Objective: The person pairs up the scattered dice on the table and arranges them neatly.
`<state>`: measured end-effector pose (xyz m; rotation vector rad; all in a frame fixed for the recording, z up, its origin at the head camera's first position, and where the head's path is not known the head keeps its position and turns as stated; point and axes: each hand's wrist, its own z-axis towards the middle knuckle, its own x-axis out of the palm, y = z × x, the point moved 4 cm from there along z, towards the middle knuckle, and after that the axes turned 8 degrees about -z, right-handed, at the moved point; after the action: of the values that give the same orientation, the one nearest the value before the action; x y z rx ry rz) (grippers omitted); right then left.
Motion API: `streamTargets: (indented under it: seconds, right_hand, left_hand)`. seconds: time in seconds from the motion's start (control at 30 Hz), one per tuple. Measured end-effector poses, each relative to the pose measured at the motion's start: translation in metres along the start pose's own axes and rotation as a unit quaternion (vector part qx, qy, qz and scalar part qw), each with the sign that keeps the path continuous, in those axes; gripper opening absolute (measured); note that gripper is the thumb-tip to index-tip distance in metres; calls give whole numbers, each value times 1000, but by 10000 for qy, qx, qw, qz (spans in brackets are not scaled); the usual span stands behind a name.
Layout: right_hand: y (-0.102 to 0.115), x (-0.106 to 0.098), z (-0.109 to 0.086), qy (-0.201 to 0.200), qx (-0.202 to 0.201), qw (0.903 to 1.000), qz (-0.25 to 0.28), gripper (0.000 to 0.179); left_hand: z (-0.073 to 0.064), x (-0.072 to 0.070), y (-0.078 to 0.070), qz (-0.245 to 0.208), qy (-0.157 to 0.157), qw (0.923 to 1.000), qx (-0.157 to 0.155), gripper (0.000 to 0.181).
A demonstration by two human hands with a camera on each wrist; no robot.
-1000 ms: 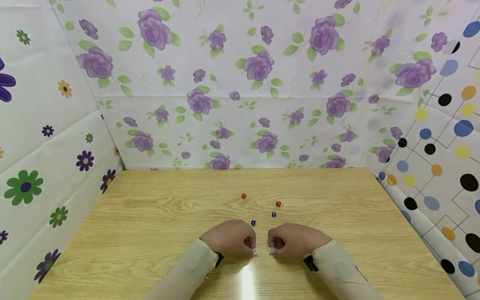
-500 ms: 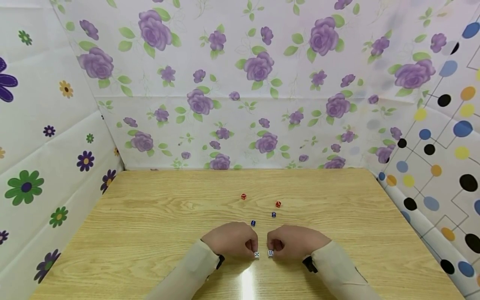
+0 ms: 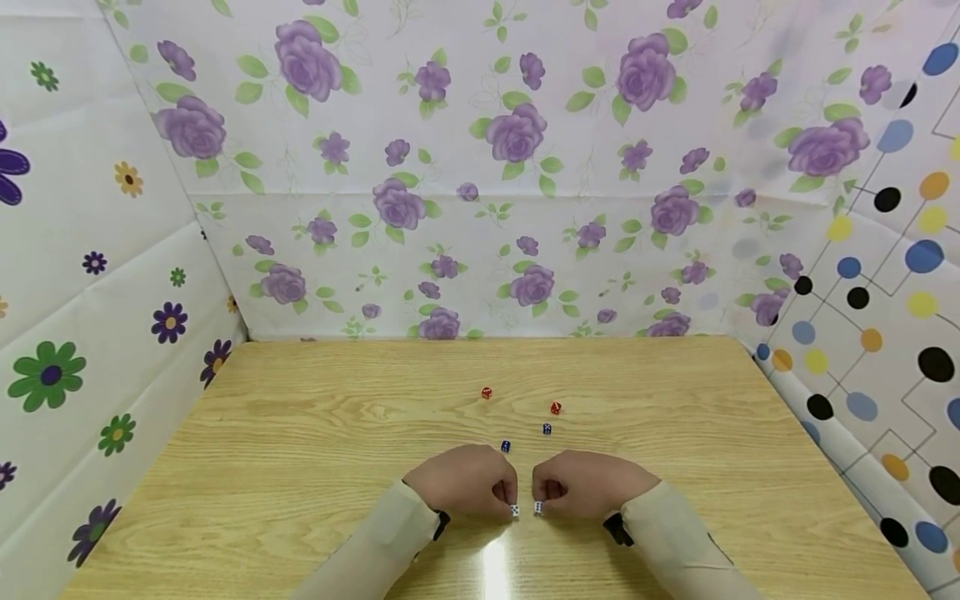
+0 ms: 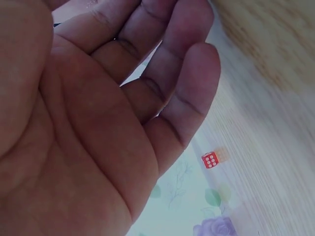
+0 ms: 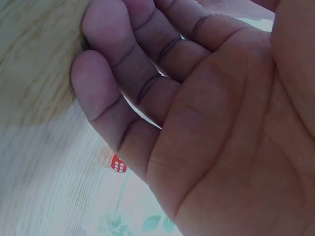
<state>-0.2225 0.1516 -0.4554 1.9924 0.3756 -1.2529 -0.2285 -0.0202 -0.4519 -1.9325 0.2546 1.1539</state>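
Observation:
In the head view my left hand (image 3: pixel 465 481) pinches a white die (image 3: pixel 514 511) with dark pips at the fingertips. Facing it across a narrow gap, my right hand (image 3: pixel 598 483) pinches another white die (image 3: pixel 538 508). The two dice stand apart, low over or on the table; which of these I cannot tell. Curled fingers (image 4: pixel 199 81) fill the left wrist view, and the pinched die is hidden there. Likewise, the right wrist view shows the palm and curled fingers (image 5: pixel 98 81) but no white die.
Beyond the hands, a blue die (image 3: pixel 506 447) and a second blue die (image 3: pixel 547 429) lie on the wooden table (image 3: pixel 315 442). Farther back are a red die (image 3: pixel 487 393) and another red die (image 3: pixel 556 408). Patterned cloth (image 3: pixel 480 250) hangs behind the table and at both sides.
Both hands have moved slightly toward each other and a little nearer the body, narrowing the gap between the white dice. The blue and red dice have stayed in place.

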Motion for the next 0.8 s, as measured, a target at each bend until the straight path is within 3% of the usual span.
streamTargets:
  seconds: [0.2, 0.47, 0.8]
  right_hand:
    - [0, 4, 1, 70, -114, 9996, 248, 15]
    - [0, 5, 2, 75, -61, 9997, 217, 15]
    - [4, 6, 3, 29, -231, 9995, 209, 18]
  left_hand:
    - [1, 2, -3, -42, 38, 9999, 91, 13]
    - [0, 2, -5, -153, 115, 9998, 1, 10]
    - [0, 2, -7, -183, 133, 9996, 177, 10]
